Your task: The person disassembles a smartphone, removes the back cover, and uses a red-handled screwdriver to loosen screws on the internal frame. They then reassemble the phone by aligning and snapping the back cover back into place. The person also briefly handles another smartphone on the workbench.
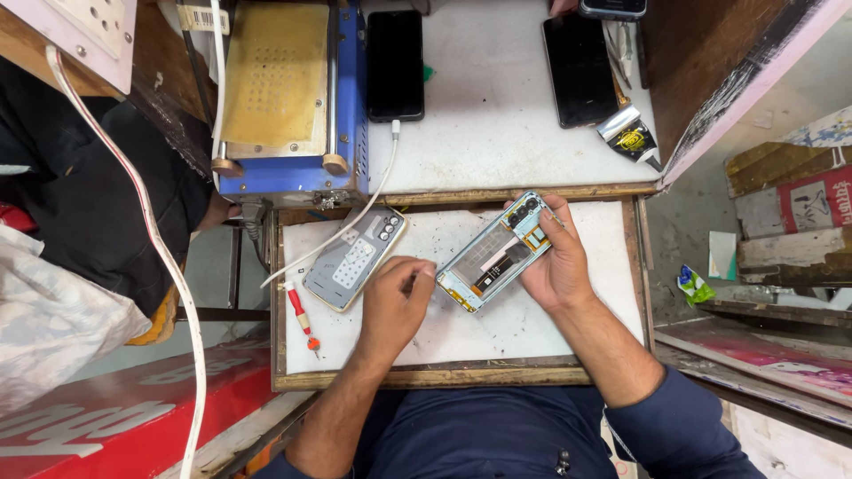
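Observation:
My right hand [557,262] holds an opened phone [493,253] with its back removed, inner frame and camera cluster showing, tilted over a white pull-out tray [532,328]. My left hand [395,297] has its fingers pinched together at the phone's lower left corner; I cannot tell if a small tool is between them. A grey back cover [353,259] lies on the tray just left of my left hand. A red-handled screwdriver [300,315] lies at the tray's left edge.
A blue heating machine with a yellow plate [284,98] stands at the back left. Two dark phones [395,62] [581,66] lie on the white bench, one on a white cable [373,200]. Another person's hand [561,7] shows at the top edge.

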